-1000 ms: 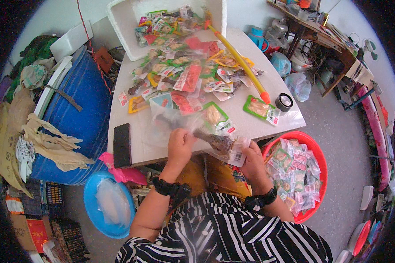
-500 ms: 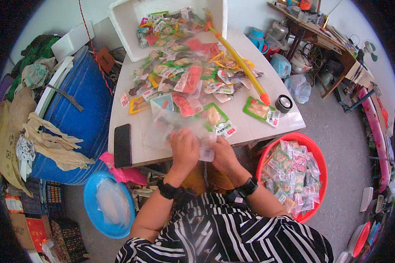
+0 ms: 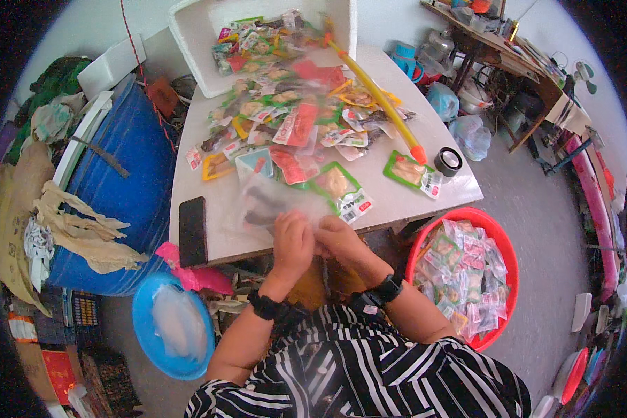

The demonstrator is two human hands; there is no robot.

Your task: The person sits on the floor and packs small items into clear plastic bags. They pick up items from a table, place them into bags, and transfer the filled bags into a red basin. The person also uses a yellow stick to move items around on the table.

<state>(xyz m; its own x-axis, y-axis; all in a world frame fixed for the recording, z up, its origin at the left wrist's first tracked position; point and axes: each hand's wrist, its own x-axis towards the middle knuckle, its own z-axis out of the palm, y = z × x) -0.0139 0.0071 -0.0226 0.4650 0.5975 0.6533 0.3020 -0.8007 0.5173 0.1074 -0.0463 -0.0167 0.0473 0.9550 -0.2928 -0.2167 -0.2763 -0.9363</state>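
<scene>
At the table's near edge my left hand (image 3: 294,235) is closed on the mouth of a clear plastic bag (image 3: 275,198). Dark pieces show through the bag, which lies flat on the table top beyond my fingers. My right hand (image 3: 341,238) is closed too, its fingertips pinching the bag's edge beside the left hand. The exact grip is partly hidden. Just beyond lies a green-edged food packet (image 3: 336,184). Red-and-clear packets (image 3: 296,164) and many other sealed snack packets spread up the table into a white foam box (image 3: 195,52).
A black phone (image 3: 193,231) lies at the table's left edge. To the right are a yellow tube (image 3: 380,94), a black-rimmed round container (image 3: 449,161) and another green packet (image 3: 405,171). Below stand a red basin (image 3: 514,279) of packets and a blue basin (image 3: 146,341) with clear plastic bags.
My right hand has moved left, up against my left hand. The pale strip of plastic that showed between the hands is out of sight. The view has shifted slightly.
</scene>
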